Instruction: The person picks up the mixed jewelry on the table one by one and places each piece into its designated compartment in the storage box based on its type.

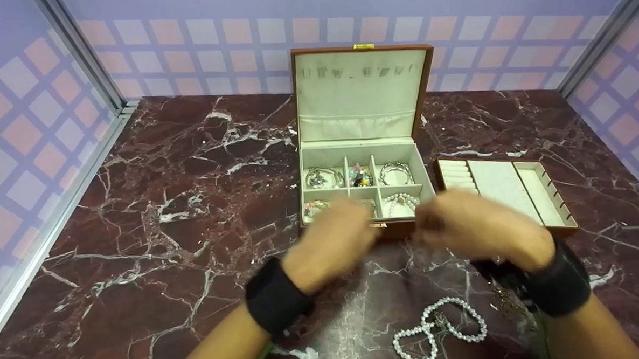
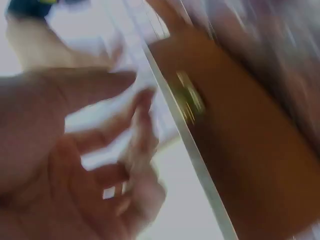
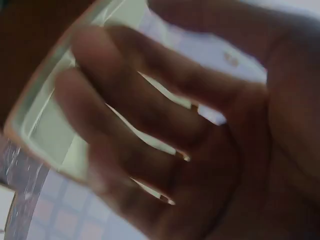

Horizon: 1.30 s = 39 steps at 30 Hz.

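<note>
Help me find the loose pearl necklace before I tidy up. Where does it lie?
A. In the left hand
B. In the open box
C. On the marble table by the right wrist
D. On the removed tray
C: the necklace lies coiled on the table, beside the right hand's wrist.

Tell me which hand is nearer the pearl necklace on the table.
Right. The right hand is above and just beyond the pearl necklace; the left hand is farther off to its left, by the jewelry box.
</note>
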{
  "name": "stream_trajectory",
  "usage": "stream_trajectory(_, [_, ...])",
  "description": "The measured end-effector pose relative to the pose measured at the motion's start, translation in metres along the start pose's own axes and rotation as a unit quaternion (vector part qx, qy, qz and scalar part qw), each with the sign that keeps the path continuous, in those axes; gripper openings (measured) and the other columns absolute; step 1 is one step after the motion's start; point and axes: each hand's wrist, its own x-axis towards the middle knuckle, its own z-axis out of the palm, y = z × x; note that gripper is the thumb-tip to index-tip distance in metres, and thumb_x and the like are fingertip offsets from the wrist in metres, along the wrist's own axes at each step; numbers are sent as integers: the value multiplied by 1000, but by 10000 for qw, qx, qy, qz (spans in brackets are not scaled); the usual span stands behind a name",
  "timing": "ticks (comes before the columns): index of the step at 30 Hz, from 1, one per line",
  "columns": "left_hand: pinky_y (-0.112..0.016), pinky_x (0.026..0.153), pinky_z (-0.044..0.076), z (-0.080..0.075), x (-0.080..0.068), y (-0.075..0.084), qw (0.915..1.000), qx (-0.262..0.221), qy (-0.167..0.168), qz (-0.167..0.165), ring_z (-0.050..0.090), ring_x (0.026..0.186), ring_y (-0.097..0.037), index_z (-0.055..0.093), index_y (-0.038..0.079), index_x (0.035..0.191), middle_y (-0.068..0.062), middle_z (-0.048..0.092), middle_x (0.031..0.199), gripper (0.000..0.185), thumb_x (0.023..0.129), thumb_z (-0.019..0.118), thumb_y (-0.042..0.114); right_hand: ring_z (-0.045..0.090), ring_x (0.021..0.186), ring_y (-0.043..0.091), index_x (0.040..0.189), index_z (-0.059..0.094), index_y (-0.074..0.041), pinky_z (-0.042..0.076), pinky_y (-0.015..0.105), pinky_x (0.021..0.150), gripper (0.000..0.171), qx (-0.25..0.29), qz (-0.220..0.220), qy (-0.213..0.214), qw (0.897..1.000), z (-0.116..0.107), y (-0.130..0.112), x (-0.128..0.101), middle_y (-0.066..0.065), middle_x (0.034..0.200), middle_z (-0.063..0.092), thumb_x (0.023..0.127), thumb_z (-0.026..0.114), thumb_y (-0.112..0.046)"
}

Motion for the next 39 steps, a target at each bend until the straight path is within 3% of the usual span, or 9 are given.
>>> stream_trajectory(2, [-20,57,53,-9,5,-14,9966,362,586,-460,58,71,-16,64,8,95,-8,62,93,15,96,55,20,61,59,10,85,62,-19,53,21,54,4,3,21,-555,9985,9,-6,-9,-7,72,64,88,64,-19])
stream_trajectory(5, [-30,72,57,-18,11,-34,9825,893,1224,-1082,57,92,-25,64,3,106,-15,61,105,19,95,56,16,59,55,12,80,61,-19,52,20,51,9,-127,188,-1084,9938,24,-14,-17,-5,67,61,83,67,-13])
stream_trajectory(8, [-39,83,57,-22,17,-48,9694,1120,1484,-1604,53,107,-32,58,-1,120,-20,60,113,33,92,60,18,58,51,14,76,61,-19,51,21,48,13,-461,543,-1442,9870,40,-23,-22,-4,62,59,79,74,-17])
stream_trajectory(11, [-42,78,58,-23,21,-56,9641,944,1604,-1897,60,101,-35,52,-3,124,-22,61,112,42,90,64,19,57,52,11,81,68,-23,52,23,51,18,-1053,567,-1549,9807,53,-33,-22,-6,62,60,70,82,-27])
stream_trajectory(16, [-38,61,58,-23,22,-55,9637,700,1629,-1996,67,77,-33,48,-3,125,-22,67,99,40,92,60,17,58,62,12,87,72,-23,58,33,67,36,-2003,215,-1219,9719,68,-42,-17,-4,71,67,56,89,-32])
stream_trajectory(21, [-40,63,59,-21,23,-54,9637,765,1631,-1972,68,79,-34,50,-3,124,-23,68,100,34,94,52,12,57,63,17,77,65,-14,57,38,68,31,-2471,-123,-832,9653,77,-41,-14,-1,69,63,57,88,-22])
stream_trajectory(29, [-37,60,58,-17,23,-57,9636,810,1609,-1976,68,74,-31,50,-4,127,-22,68,96,36,94,50,10,56,64,17,71,60,-15,57,36,67,29,-2568,-236,-637,9641,79,-40,-13,-1,69,61,59,73,8])
stream_trajectory(32, [-39,61,59,-16,22,-59,9629,911,1582,-1987,68,76,-33,52,-4,122,-22,68,96,33,94,53,12,56,60,18,69,59,-13,57,36,61,26,-2578,-283,-488,9646,78,-39,-11,0,65,60,61,72,8])
stream_trajectory(39, [-43,65,59,-14,22,-60,9614,999,1593,-2006,68,79,-35,53,-2,116,-24,68,97,28,92,54,12,56,64,20,72,57,-11,57,39,64,26,-2549,-309,-349,9658,81,-38,-7,3,70,59,62,76,4])
